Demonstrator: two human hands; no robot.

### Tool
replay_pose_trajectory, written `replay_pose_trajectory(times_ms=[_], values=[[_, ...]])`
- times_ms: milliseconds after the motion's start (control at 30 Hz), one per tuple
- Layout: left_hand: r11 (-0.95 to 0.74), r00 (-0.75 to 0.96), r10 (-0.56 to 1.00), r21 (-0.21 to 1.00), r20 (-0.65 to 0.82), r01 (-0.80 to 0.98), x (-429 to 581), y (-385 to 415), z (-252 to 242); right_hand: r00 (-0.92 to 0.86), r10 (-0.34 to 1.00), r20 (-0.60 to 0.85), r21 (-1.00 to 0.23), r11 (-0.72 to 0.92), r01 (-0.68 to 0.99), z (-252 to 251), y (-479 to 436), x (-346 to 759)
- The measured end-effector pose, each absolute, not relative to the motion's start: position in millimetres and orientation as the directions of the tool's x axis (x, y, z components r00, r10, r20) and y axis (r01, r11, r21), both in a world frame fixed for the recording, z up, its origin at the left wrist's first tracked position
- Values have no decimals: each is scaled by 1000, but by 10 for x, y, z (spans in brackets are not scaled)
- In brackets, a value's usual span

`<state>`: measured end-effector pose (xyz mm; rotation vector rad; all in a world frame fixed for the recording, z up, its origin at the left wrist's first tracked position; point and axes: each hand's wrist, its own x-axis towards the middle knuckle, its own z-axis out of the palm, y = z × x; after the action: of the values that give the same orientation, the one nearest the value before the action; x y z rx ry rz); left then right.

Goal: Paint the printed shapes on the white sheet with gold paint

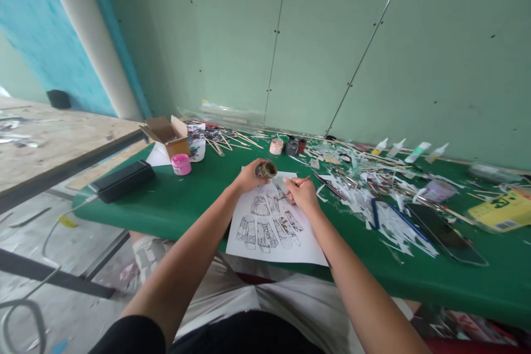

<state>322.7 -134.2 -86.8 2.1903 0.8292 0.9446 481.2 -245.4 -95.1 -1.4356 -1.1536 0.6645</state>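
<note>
A white sheet [249,249] printed with line drawings lies at the front of the green table, a few of its shapes partly coloured gold-brown. Over its upper edge my left hand [249,176] is wrapped round a small open jar [266,170], tilted, with dark olive-brown contents. My right hand [302,193] rests on the right part of the sheet, fingers closed on a thin red brush [303,181] whose tip points at the drawings.
Behind the sheet stand small paint pots [276,146]. Paper scraps [385,227], glue bottles [418,152] and a phone [446,232] lie right. Left are a pink jar [181,164], an open cardboard box [176,144] and a black case [122,181].
</note>
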Motion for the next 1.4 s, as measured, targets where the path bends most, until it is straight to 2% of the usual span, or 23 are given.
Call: replay_pose_trajectory(times_ms=[467, 767, 933, 1400], values=[[-627, 562, 725, 720, 399, 297, 3217, -1353, -855, 367, 908, 203, -953, 98, 286, -955, -2450, 4813], [-631, 556, 724, 719, 409, 291, 3224, -1340, -879, 418, 899, 134, -990, 105, 92, -958, -2443, 4814], [-636, 560, 719, 715, 411, 291, 3221, -1336, -881, 440, 893, 96, -993, 56, 104, -974, -2422, 4822], [-630, 557, 724, 721, 408, 290, 3221, -1341, -872, 442, 890, 109, -984, 34, 174, -955, -2420, 4807]])
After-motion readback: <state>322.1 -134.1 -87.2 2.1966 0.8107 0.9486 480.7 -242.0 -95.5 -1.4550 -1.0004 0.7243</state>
